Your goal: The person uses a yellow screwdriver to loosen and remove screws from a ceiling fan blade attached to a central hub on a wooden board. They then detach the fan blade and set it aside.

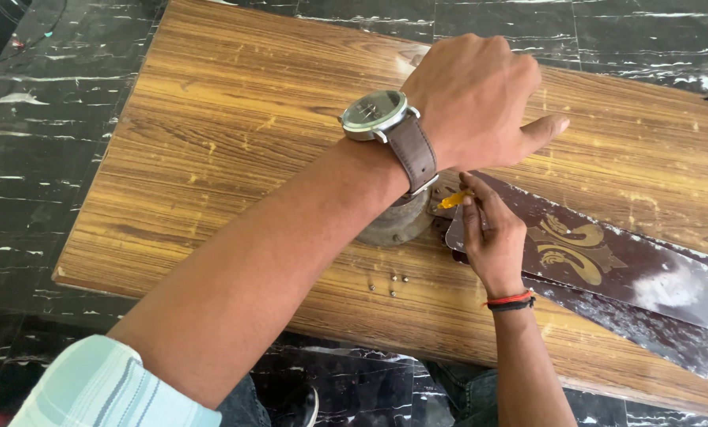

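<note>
My left hand [473, 95] reaches across from the left, its forearm wearing a wristwatch [374, 111]. Its fingers curl down out of sight behind the hand, with the thumb sticking out to the right. Under the wrist sits a grey round fan motor [393, 225], mostly hidden. My right hand [492, 241] grips a small yellow-handled screwdriver [455, 199], with its tip at the metal bracket where a brown fan blade [607, 261] with gold ornament meets the motor. A second worn blade [647, 332] lies beneath the first.
Everything rests on a wooden table [235, 142] over a black marble floor [37, 158]. Several tiny loose screws [393, 281] lie on the wood just in front of the motor. My knees show below the table's near edge.
</note>
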